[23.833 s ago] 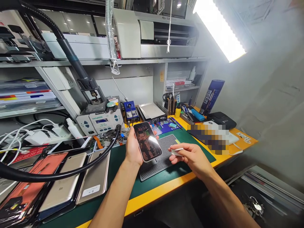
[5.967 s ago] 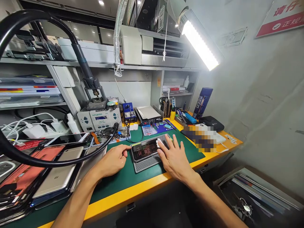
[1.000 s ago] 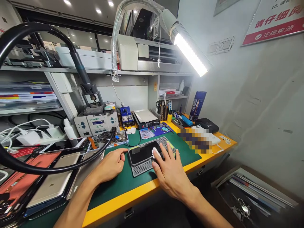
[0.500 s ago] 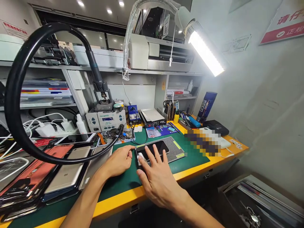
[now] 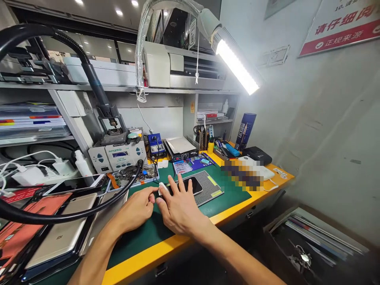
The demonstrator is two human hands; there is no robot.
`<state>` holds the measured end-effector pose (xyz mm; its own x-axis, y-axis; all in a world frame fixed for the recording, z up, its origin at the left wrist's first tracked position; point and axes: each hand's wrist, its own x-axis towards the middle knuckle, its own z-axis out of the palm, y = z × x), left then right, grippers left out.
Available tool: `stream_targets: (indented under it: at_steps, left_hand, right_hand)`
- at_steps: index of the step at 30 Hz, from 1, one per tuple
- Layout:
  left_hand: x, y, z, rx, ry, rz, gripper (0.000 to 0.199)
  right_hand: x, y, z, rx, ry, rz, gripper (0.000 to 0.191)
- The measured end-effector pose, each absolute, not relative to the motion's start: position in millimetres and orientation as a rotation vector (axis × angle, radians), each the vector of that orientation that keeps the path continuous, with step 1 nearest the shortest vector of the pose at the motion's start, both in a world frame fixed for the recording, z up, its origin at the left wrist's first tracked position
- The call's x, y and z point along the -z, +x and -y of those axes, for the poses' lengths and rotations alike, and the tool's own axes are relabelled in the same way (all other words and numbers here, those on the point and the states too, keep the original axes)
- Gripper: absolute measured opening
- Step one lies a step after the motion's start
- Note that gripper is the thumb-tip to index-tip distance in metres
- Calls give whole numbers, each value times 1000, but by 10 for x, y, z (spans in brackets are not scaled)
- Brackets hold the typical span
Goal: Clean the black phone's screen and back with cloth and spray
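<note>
A phone (image 5: 196, 186) with a dark screen lies face up on a grey perforated pad (image 5: 209, 186), its left part covered by my hands. My right hand (image 5: 182, 211) is laid over it with the fingers spread. Under its index finger, near the thumb, a crumpled white tissue (image 5: 162, 189) is pressed at the phone's left end. From the left, my left hand (image 5: 138, 208) reaches in with its index finger against the phone's left end, beside the tissue. Its other fingers are curled in.
Several phones and tablets, one gold (image 5: 63, 229), are stacked at left below a black hose (image 5: 59, 217). A hot-air station (image 5: 121, 156) and a tray of small parts (image 5: 133, 176) stand behind. A lit lamp (image 5: 237, 65) hangs above. A white power bank-like block (image 5: 267, 173) lies right.
The camera view has swung to the right, so everything sits further left. My right hand has slid the tissue slightly toward the phone's far left corner. My left hand stays at the phone's end.
</note>
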<state>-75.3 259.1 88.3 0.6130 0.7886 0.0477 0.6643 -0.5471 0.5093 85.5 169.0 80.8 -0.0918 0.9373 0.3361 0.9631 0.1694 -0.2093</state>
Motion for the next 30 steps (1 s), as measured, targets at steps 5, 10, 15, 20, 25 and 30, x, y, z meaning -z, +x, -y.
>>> stream_targets:
  at_steps: [5, 10, 15, 20, 25, 30]
  left_hand:
    - [-915, -745, -2575, -335, 2373, -1171, 48]
    - [-911, -754, -2578, -313, 2346, -1191, 44]
    - [-896, -767, -2586, -293, 2339, -1190, 39]
    - [-889, -767, -2587, -305, 2353, -1180, 39]
    - [-873, -763, -2597, -321, 2362, -1185, 39]
    - [-873, -759, -2598, -333, 2371, -1183, 44]
  right_hand:
    - [-791, 1021, -1645, 139, -1873, 2019, 55]
    - [-758, 1400, -1613, 167, -2019, 1957, 54]
    - [-756, 1691, -1601, 134, -2148, 1880, 54]
    - [-745, 1711, -1537, 111, -2181, 1828, 55]
    - [-716, 1561, -1433, 126, -2144, 1827, 55]
    - [-709, 1255, -1389, 129, -2001, 1885, 55]
